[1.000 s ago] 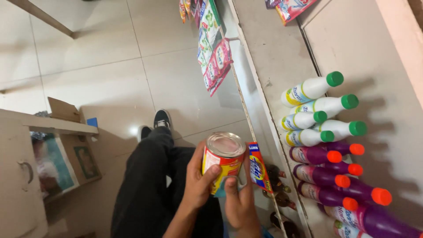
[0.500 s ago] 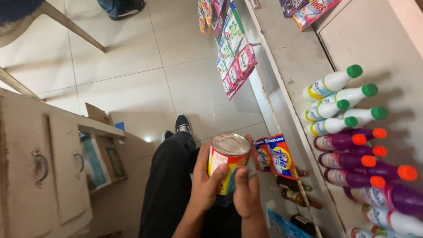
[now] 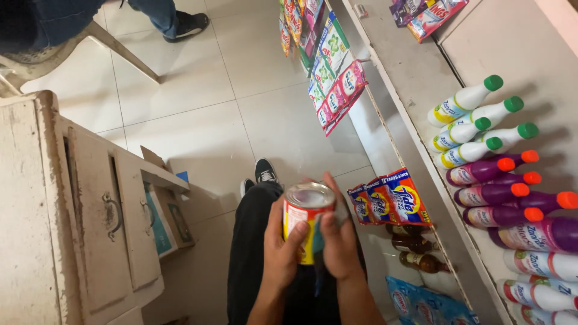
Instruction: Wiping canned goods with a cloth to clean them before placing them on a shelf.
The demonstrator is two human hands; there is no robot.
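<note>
Tin [image 3: 306, 215], lower centre of frame: your left hand [image 3: 282, 253] grips its side; your right hand [image 3: 338, 241] presses a cloth [image 3: 319, 241] against it.

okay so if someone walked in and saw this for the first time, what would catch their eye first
Probably the red and yellow tin can at bottom centre, gripped by the left hand with the right hand pressed to its side. Next, the shelf on the right, lined with white bottles with green caps and purple bottles with orange caps.
</note>
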